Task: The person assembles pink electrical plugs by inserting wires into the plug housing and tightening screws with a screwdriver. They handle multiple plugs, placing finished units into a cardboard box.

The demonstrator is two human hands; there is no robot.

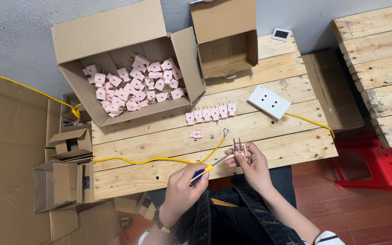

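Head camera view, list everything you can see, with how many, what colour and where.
Large open cardboard box: one, brown, table's far left, holding many pink plastic plugs.
Small open cardboard box: one, brown, far centre.
Row of pink plugs: six, mid-table.
Flat pink plug cover: one, below the row.
White wall socket plate: one, right of the row.
Yellow cable: one, across the table front.
Wooden slat table: one, pale.
Red plastic stool: one, right floor.
Left hand: holds blue-and-yellow-handled screwdriver.
Right hand: holds open plug half with brass prongs.
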